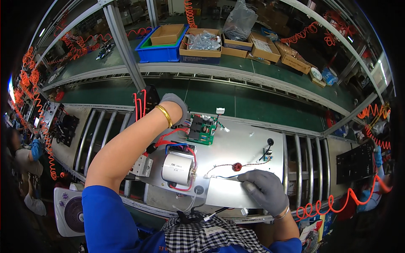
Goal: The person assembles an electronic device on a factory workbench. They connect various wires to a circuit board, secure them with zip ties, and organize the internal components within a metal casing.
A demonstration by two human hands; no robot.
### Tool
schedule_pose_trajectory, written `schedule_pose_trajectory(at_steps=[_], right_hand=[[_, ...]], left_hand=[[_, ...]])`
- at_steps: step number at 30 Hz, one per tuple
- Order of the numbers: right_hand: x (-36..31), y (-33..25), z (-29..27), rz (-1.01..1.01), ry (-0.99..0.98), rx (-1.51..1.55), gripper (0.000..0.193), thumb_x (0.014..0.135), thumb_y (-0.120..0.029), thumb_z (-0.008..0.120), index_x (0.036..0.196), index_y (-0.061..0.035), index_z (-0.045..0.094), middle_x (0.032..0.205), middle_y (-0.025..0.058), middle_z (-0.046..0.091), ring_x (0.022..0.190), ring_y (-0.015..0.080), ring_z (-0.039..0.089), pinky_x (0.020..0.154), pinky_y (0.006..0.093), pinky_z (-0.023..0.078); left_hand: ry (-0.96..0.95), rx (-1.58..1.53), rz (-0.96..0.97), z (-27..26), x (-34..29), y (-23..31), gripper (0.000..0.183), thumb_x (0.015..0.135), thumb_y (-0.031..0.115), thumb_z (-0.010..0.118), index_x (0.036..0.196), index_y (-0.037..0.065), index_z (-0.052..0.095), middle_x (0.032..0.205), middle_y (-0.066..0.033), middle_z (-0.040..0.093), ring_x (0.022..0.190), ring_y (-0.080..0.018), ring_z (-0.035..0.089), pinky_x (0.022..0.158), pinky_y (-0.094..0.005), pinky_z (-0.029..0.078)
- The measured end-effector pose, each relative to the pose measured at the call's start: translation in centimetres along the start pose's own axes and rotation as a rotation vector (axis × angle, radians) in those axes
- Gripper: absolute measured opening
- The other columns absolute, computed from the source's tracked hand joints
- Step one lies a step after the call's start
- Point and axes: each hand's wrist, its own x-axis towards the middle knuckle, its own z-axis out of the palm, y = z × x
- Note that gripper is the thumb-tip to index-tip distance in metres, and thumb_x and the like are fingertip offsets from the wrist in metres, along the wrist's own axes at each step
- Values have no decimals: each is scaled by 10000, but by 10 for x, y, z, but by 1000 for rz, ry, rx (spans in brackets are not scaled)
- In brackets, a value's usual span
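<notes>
My right hand [266,192], in a grey glove, pinches the right edge of a flat pale sheet [230,194] above the near side of a silver metal panel [236,145]. My left hand [175,103], gloved too, reaches across to the panel's far edge, by a green circuit board [201,128] and a black part [149,99] with red wires. Its fingers are hidden behind the wrist. Mounted on the panel are a white cylinder [177,168] with red and blue wires, a grey breaker [142,165] and a small red-wound coil [237,167].
The panel lies on a roller conveyor [310,162]. On the shelf beyond stand a blue bin [158,55] and cardboard boxes [200,52] of parts. A white fan [67,211] stands at near left. An orange coiled hose [337,206] hangs at right. Other people work at both sides.
</notes>
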Motion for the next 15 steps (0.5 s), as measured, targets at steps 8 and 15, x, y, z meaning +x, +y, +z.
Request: schedule_pose_trajectory(at_steps=[8, 15], right_hand=[[2, -7, -1, 55, -60, -49, 169, 853, -64, 626, 1007, -54, 697, 923, 128, 700, 833, 304, 683, 758, 391, 538], [5, -6, -3, 114, -144, -42, 173, 868, -74, 619, 1019, -47, 699, 939, 139, 703, 868, 312, 686, 784, 385, 542]], left_hand=[[42, -70, 54, -17, 1, 18, 325, 718, 146, 737, 1039, 103, 763, 1057, -128, 735, 970, -313, 712, 786, -410, 575], [77, -158, 129, 28, 40, -29, 394, 755, 126, 712, 1146, 174, 724, 1118, -90, 715, 1025, -317, 675, 865, -419, 544]])
